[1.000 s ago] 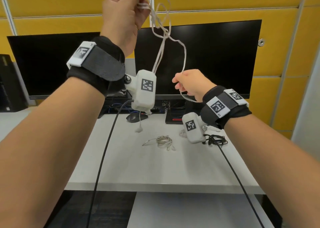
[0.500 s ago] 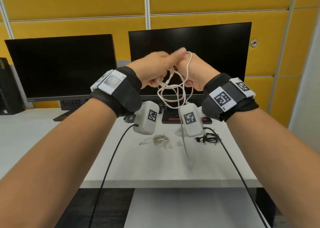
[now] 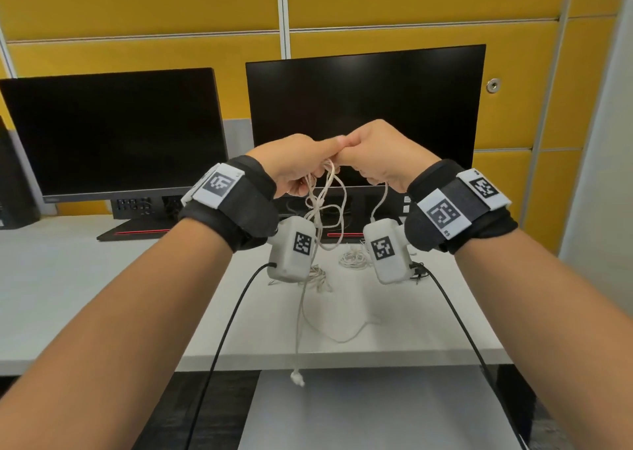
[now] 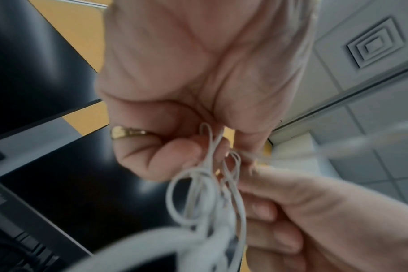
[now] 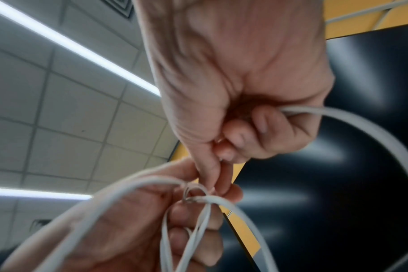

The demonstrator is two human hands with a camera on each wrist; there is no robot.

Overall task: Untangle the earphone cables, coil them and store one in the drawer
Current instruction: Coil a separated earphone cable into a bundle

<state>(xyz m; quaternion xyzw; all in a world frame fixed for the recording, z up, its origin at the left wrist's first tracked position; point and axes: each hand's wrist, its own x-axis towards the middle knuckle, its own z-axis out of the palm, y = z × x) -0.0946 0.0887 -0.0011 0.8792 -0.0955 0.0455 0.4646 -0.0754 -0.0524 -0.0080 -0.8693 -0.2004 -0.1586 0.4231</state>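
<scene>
A tangled white earphone cable [image 3: 326,206] hangs in loops between my two hands, raised in front of the right monitor. My left hand [image 3: 320,162] pinches the knot from the left, and my right hand [image 3: 354,156] pinches it from the right, knuckles almost touching. One strand drops to a plug [image 3: 297,378] dangling past the desk's front edge. In the left wrist view my left hand's fingers [image 4: 193,152] curl round the cable loops [image 4: 198,195]. Seen from the right wrist, thumb and forefinger [image 5: 212,171] nip the knot [image 5: 193,197], with another strand in the curled fingers.
On the white desk [image 3: 102,278] lie a beige earphone bundle [image 3: 318,275], a white one [image 3: 352,258] and a black one [image 3: 419,271], partly hidden by the wrist cameras. Two dark monitors [image 3: 113,131] stand behind. A white unit [image 3: 376,412] sits below the desk edge.
My left hand has come down from high overhead to meet the right hand at chest height. The cable has bunched into loops between them, and its plug end hangs lower.
</scene>
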